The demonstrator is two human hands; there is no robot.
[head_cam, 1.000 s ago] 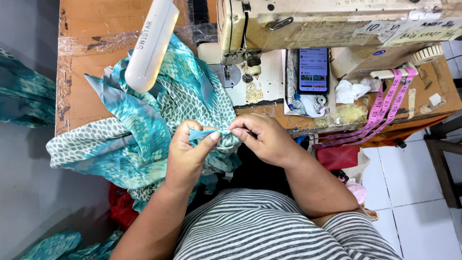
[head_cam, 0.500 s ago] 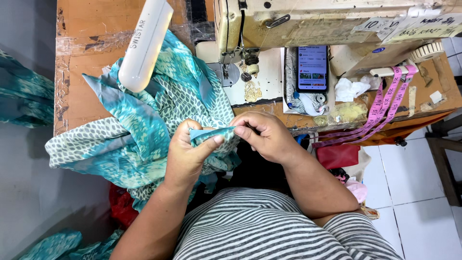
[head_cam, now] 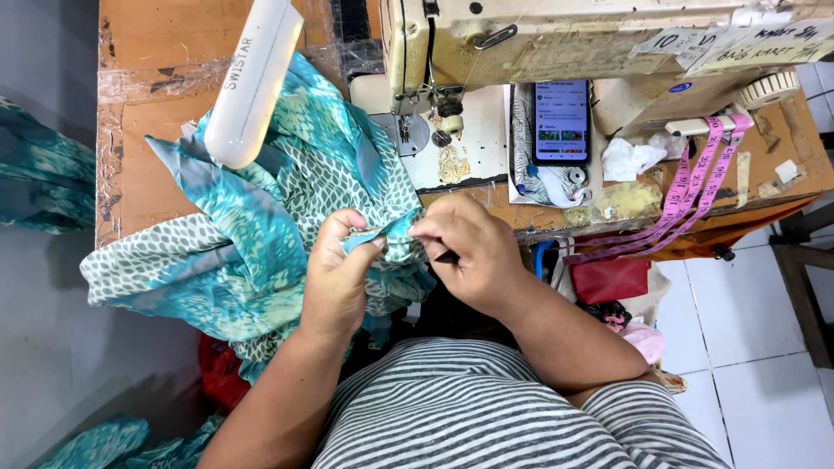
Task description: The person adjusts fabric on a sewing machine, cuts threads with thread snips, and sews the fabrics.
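Teal cloth [head_cam: 261,234], one piece, pinched by two hands.

Sewing machine [head_cam: 556,35], phone [head_cam: 561,120], pink measuring tape [head_cam: 695,195], white lamp [head_cam: 254,82]

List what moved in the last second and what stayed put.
Both hands barely moved: the left hand and right hand keep pinching the same edge of the teal cloth between them, shifted only slightly. The sewing machine, phone and pink measuring tape stayed as they were.
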